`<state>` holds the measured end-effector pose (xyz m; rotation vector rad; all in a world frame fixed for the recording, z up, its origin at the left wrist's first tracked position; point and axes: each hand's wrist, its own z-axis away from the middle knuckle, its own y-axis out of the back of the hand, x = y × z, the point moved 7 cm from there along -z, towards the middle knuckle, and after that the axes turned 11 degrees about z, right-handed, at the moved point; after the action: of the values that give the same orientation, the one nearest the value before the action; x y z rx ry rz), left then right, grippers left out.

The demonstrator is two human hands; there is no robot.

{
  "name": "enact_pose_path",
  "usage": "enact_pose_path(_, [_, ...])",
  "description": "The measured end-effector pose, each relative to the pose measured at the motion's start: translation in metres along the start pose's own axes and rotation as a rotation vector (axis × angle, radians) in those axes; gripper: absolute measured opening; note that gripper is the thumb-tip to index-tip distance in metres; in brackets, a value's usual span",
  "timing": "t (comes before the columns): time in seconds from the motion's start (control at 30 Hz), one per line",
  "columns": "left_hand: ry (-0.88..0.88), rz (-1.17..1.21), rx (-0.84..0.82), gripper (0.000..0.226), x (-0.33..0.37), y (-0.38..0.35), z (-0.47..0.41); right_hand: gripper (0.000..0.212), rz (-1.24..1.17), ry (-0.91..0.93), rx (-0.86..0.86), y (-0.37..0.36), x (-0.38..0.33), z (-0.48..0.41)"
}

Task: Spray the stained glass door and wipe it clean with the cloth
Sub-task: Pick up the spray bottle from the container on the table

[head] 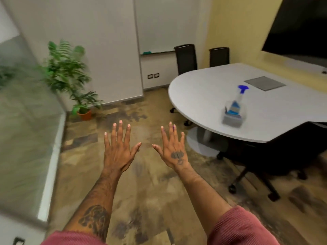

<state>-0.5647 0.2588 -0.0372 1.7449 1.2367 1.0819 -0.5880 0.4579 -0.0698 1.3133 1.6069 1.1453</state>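
My left hand (118,147) and my right hand (172,147) are stretched out in front of me over the floor, palms down, fingers spread, holding nothing. A clear spray bottle (238,101) with a blue trigger head stands near the rounded end of the white table (198,96), to the right of my right hand and well out of its reach. A folded grey cloth (231,121) lies at the bottle's base. The glass door panel (26,121) with a pale frame fills the left side, hazy and blurred.
A potted green plant (70,75) in an orange pot stands in the corner by the glass. Two black chairs (186,56) sit behind the table, another chair base (254,181) is at the right. A dark screen (300,27) hangs on the yellow wall.
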Motion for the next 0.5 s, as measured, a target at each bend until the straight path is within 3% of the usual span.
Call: enact_pose_path(0.5, [-0.232,0.135,-0.076,0.084,0.215,-0.115,-0.134,0.084,0.132,-0.287,-0.025,-0.008,0.258,-0.011])
